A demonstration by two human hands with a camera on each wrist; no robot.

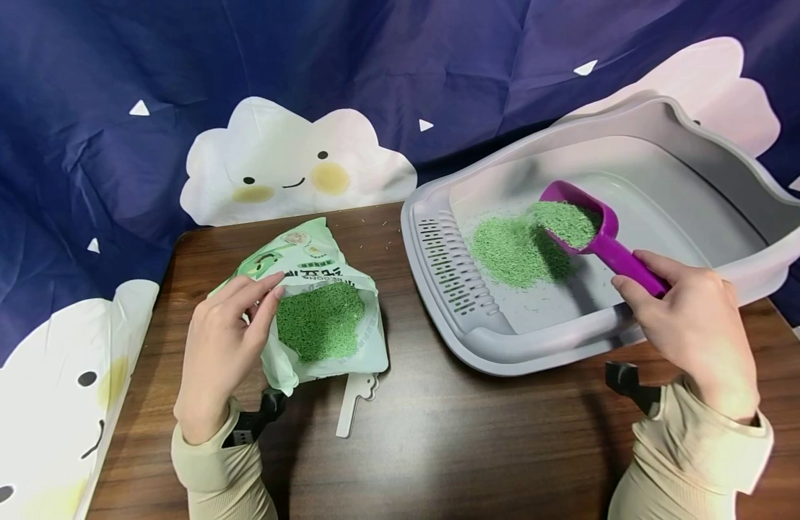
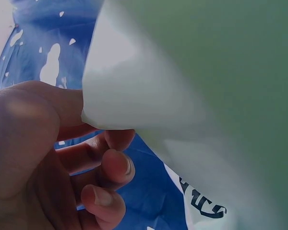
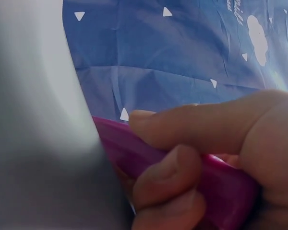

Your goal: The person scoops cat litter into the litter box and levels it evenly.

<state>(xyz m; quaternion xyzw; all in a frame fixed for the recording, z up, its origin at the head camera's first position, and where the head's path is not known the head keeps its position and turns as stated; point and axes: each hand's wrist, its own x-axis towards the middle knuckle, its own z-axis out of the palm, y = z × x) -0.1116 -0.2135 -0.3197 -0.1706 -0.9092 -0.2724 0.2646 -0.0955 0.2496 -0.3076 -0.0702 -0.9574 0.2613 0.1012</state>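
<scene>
My right hand grips the handle of a purple scoop over the grey litter box. Green cat litter pellets fill the scoop's bowl, which hangs over a pile of the same litter near the box's slotted end. In the right wrist view, fingers wrap the purple handle close to the box's wall. At the left, my left hand pinches the upper left edge of an open light-green litter bag with green pellets inside. The bag's film hides those fingertips in the left wrist view.
A flat white tool with a cloud-shaped end lies partly under the bag. Stray pellets dot the brown wooden table behind the bag. A dark blue cloth with cloud prints hangs behind the table and down its left side.
</scene>
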